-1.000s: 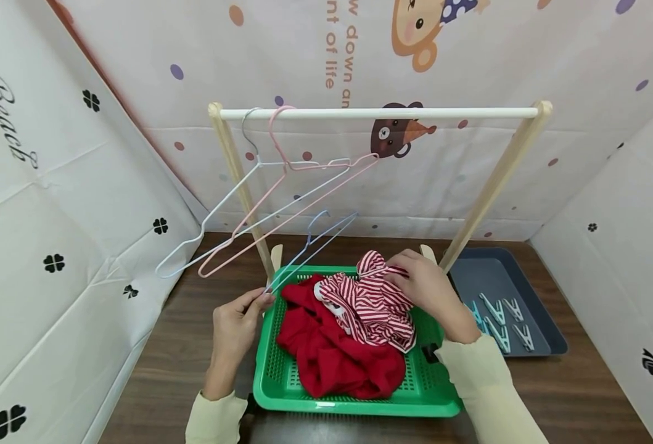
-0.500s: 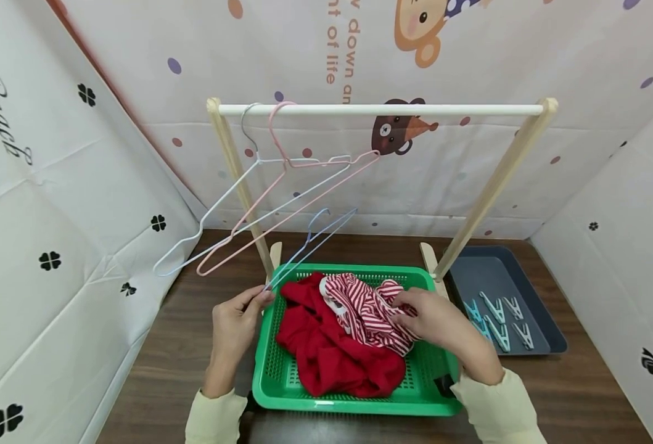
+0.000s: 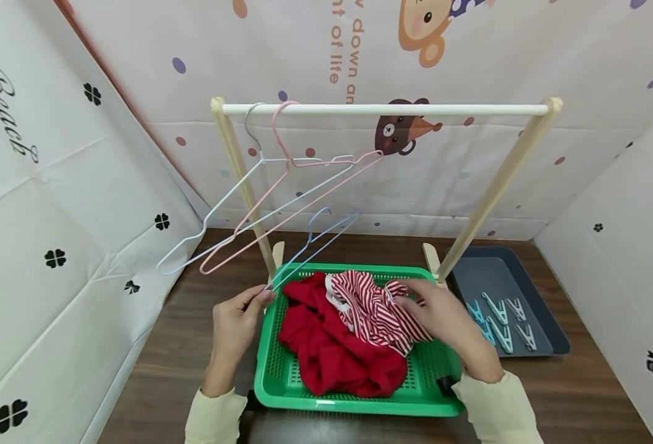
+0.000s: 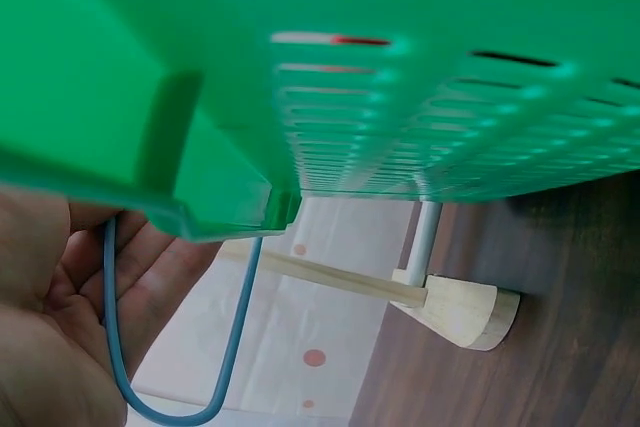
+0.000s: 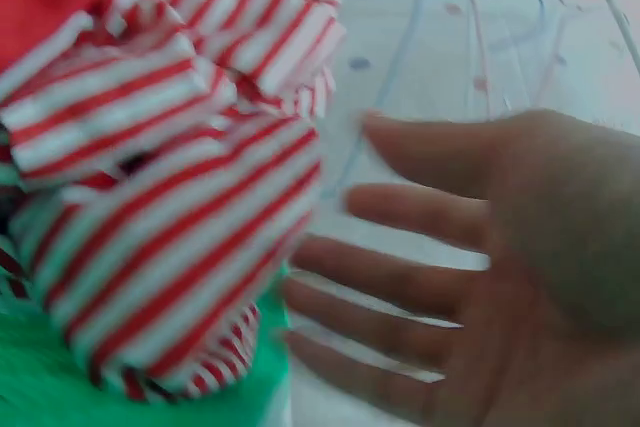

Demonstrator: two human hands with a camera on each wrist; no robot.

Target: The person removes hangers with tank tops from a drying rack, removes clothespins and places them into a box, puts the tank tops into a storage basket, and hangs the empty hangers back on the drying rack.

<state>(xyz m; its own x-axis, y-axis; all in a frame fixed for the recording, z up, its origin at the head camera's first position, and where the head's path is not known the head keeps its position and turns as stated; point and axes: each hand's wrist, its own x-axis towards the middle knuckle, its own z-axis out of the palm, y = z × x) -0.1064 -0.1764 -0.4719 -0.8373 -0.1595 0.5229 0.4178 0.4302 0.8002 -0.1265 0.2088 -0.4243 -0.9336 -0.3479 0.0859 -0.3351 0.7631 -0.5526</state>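
My left hand (image 3: pixel 238 322) pinches the lower left corner of a blue clothes hanger (image 3: pixel 309 242), which tilts up over the left side of a green basket (image 3: pixel 354 405). In the left wrist view the hanger's bent wire (image 4: pixel 112 317) runs past the fingers, beside the basket's underside. Inside the basket, a red-and-white striped garment (image 3: pixel 367 308) lies crumpled against a plain red garment (image 3: pixel 343 365). Over the striped one's right edge hovers my right hand (image 3: pixel 445 317). Its fingers (image 5: pixel 390 277) are spread, apart from the cloth in the right wrist view.
A wooden rack with a white rod (image 3: pixel 415 110) stands behind the basket. From its left end hang a white hanger (image 3: pixel 232 192) and a pink hanger (image 3: pixel 259 200). At right, a dark grey tray (image 3: pixel 478 265) holds several clothespins (image 3: pixel 502 333).
My right hand has dropped the raised part of the striped garment and shifted right. The garment lies flatter and further right. My left hand and the blue hanger have barely moved.
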